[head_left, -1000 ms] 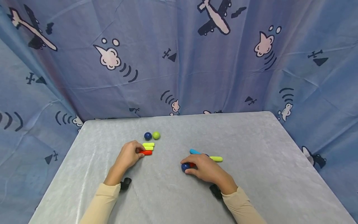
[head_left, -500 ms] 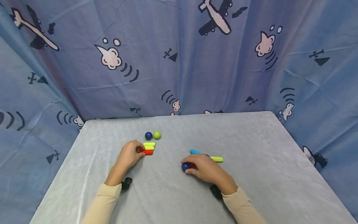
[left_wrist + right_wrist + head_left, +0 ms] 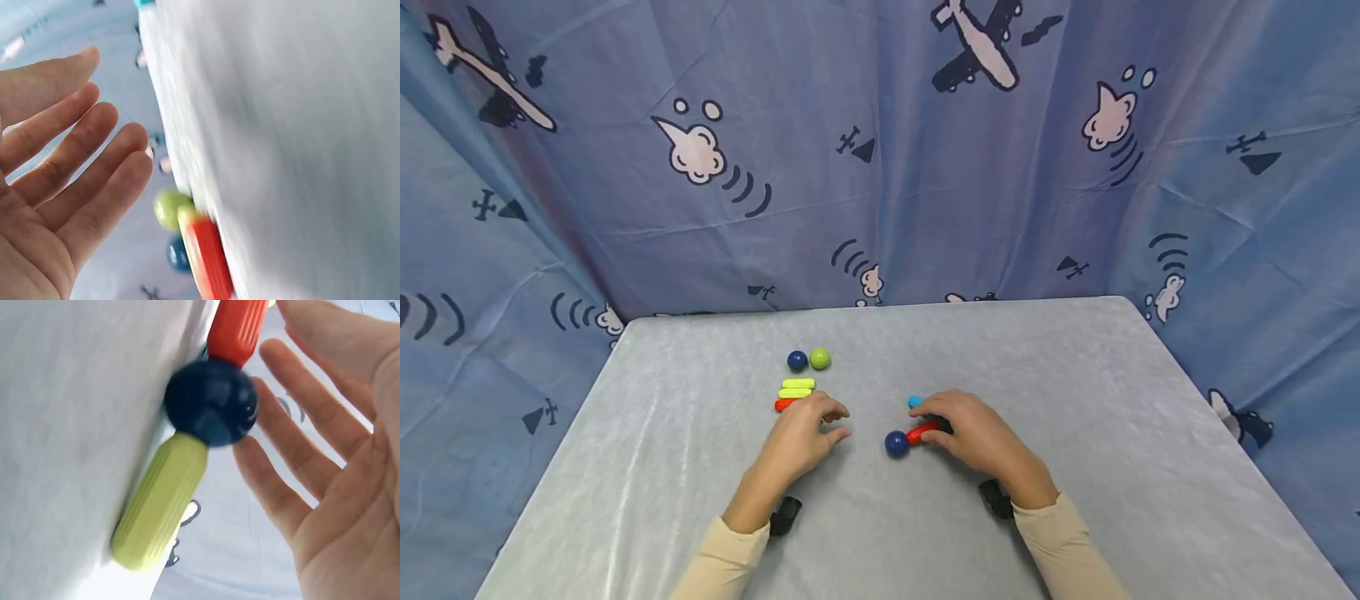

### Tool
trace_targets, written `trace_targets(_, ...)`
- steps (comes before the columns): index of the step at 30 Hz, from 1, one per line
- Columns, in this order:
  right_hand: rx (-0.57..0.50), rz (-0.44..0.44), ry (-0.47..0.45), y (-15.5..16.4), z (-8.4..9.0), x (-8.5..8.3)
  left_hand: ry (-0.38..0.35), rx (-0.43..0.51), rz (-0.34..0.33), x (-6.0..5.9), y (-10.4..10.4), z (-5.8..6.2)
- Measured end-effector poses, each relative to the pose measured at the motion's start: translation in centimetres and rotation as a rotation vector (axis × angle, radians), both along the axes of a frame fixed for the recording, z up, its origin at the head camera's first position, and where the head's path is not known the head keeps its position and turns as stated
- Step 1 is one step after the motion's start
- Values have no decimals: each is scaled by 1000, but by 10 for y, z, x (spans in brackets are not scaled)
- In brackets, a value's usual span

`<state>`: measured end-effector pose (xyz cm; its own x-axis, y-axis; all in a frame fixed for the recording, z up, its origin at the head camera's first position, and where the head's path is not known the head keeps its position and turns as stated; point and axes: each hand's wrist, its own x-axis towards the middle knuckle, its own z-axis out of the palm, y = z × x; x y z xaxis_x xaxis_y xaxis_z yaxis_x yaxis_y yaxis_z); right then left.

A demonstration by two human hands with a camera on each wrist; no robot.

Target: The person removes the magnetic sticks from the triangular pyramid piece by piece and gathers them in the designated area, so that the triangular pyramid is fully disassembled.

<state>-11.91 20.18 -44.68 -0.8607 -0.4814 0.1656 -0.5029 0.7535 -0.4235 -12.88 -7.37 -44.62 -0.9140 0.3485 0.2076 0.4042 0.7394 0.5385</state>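
**Rod-and-ball piece on the grey table**

Right hand [image 3: 977, 433], fingers relaxed and spread, covers a red rod [image 3: 922, 432] joined to a glossy dark-blue ball [image 3: 897, 443] mid-table; a yellow-green rod [image 3: 160, 500] joins another ball. Left hand [image 3: 805, 437] hovers empty, fingers spread.

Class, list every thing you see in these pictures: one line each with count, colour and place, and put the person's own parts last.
Smooth toy balls, loose pair: two, dark blue and green, side by side at the far middle of the table.
Short plastic rods, stacked: three, two yellow-green and one red, just nearer than the ball pair.
Dark blue ball on red rod: one, joined to a red rod beside the right hand.
Second dark blue ball: one, joining a red and a yellow-green rod, right wrist view.
Light blue rod: one, tip showing beyond the right hand.
Grey cloth-covered table: one.
Blue aeroplane-print curtain: behind.
Left hand: fingers relaxed, holding nothing.
Right hand: over the red rod.
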Motion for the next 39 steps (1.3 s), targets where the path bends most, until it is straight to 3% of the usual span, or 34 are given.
trace_targets(6,31,-56,-42,8,-4,-3,-53,5,-117,8,29,0)
trace_targets(10,35,-44,-47,5,-3,-2,-76,0,-162,10,38,-4)
trace_targets(26,52,61,-22,-18,-2,3,-142,-4,-127,14,19,-13)
trace_targets(33,96,60,-3,-26,-5,5,-119,5,-159,15,14,-14)
trace_targets(39,70,90,49,-31,-5,6,-134,23,-184,15,13,-14)
